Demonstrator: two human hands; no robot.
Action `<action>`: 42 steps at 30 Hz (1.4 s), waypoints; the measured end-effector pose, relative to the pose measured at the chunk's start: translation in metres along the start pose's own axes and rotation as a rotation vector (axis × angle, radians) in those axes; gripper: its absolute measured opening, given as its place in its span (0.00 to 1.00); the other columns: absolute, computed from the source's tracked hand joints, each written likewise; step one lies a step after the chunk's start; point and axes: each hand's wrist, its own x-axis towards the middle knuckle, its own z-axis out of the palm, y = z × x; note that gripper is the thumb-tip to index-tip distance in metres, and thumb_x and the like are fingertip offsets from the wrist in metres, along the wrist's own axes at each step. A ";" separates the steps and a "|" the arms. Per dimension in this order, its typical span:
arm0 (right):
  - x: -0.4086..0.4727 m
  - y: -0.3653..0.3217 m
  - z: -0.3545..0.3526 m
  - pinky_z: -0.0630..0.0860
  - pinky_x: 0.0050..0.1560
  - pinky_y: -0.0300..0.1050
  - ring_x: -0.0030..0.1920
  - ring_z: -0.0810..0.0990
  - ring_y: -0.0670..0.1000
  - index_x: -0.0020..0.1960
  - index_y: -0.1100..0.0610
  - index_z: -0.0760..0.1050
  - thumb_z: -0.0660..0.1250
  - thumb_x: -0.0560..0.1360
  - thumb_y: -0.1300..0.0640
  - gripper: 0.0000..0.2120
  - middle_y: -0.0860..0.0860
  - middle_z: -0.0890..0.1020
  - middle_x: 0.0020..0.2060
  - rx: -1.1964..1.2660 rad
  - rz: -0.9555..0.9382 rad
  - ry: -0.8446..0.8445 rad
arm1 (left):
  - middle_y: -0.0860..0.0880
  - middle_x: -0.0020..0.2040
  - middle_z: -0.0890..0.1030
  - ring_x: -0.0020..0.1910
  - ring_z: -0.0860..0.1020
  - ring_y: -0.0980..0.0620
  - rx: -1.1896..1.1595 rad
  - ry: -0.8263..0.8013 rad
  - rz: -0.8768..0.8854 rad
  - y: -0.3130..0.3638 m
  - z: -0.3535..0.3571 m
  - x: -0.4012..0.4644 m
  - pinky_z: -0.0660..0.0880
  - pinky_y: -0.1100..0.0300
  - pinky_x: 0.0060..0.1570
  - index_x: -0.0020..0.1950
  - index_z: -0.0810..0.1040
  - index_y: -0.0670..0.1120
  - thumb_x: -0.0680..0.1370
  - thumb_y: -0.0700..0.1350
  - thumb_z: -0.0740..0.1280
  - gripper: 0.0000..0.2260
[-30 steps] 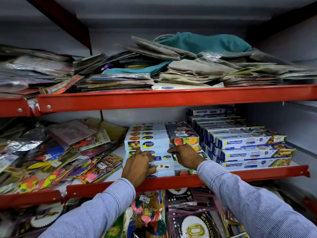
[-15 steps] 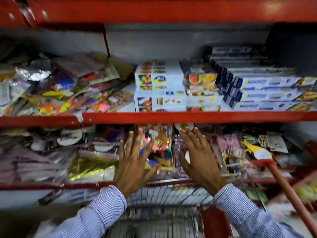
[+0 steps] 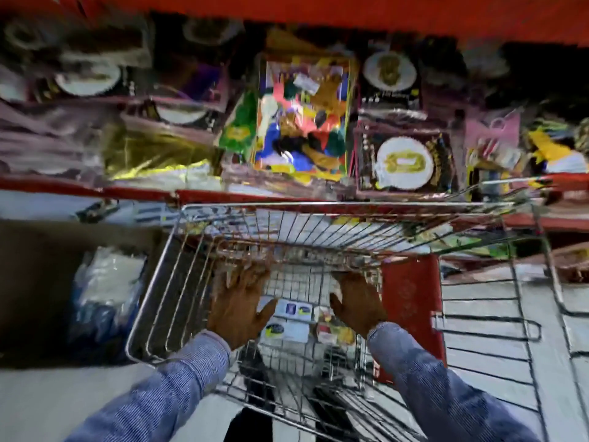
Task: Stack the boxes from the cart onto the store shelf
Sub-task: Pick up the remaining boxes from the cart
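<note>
A wire shopping cart [image 3: 165,282] stands below me against the red shelving. Inside it lie white boxes [image 3: 288,330] with blue logos and fruit pictures, seen between my hands. My left hand [image 3: 239,304] is down in the cart with fingers spread, just left of the boxes. My right hand [image 3: 357,301] is also inside, fingers apart, just right of them. Neither hand holds anything. The frame is blurred by motion.
A red shelf edge [image 3: 95,186] runs above the cart, stacked with party packets [image 3: 302,116] and foil balloon packs [image 3: 404,161]. A red panel [image 3: 411,301] sits on the cart's right side. A bundle of plastic-wrapped goods [image 3: 105,295] lies on the floor left.
My hands left the boxes on the upper shelf and dropped down into the cart. The view swung from the shelves down to the cart.
</note>
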 end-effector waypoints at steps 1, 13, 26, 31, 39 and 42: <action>0.007 0.004 0.017 0.71 0.66 0.54 0.70 0.68 0.61 0.74 0.56 0.62 0.60 0.78 0.53 0.26 0.58 0.71 0.70 -0.013 0.003 -0.062 | 0.41 0.73 0.71 0.70 0.69 0.35 -0.015 -0.046 -0.001 -0.007 0.013 0.001 0.67 0.30 0.65 0.72 0.70 0.47 0.78 0.65 0.50 0.31; 0.074 0.020 0.140 0.70 0.66 0.55 0.70 0.68 0.61 0.75 0.56 0.60 0.65 0.75 0.51 0.31 0.59 0.70 0.71 -0.195 -0.082 -0.408 | 0.43 0.49 0.83 0.52 0.79 0.38 0.244 -0.316 0.394 -0.042 0.096 0.037 0.77 0.44 0.50 0.54 0.80 0.45 0.75 0.50 0.59 0.15; 0.094 0.016 0.113 0.77 0.49 0.51 0.52 0.81 0.63 0.59 0.60 0.73 0.72 0.66 0.54 0.24 0.60 0.82 0.53 -0.262 -0.230 -0.167 | 0.42 0.54 0.79 0.50 0.79 0.40 0.392 -0.578 0.545 -0.024 0.151 0.049 0.75 0.50 0.44 0.58 0.73 0.40 0.78 0.52 0.64 0.17; 0.092 0.014 0.077 0.77 0.48 0.50 0.52 0.82 0.63 0.60 0.60 0.74 0.69 0.66 0.47 0.26 0.60 0.83 0.52 -0.264 -0.277 0.057 | 0.37 0.58 0.79 0.52 0.79 0.37 0.402 -0.615 0.433 -0.015 0.171 0.058 0.73 0.49 0.41 0.70 0.65 0.36 0.79 0.41 0.64 0.21; 0.066 -0.027 -0.024 0.75 0.38 0.47 0.43 0.83 0.62 0.58 0.59 0.74 0.65 0.66 0.43 0.26 0.57 0.84 0.46 -0.312 -0.537 0.317 | 0.36 0.59 0.80 0.55 0.80 0.37 0.244 -0.488 0.389 -0.002 0.111 0.060 0.78 0.46 0.53 0.66 0.74 0.37 0.74 0.42 0.73 0.22; 0.048 -0.052 -0.090 0.72 0.35 0.46 0.40 0.82 0.61 0.53 0.58 0.74 0.62 0.65 0.43 0.23 0.57 0.83 0.42 -0.367 -0.616 0.404 | 0.38 0.46 0.85 0.41 0.84 0.38 0.264 -0.342 0.407 0.006 0.038 0.051 0.83 0.48 0.37 0.55 0.82 0.39 0.62 0.44 0.82 0.24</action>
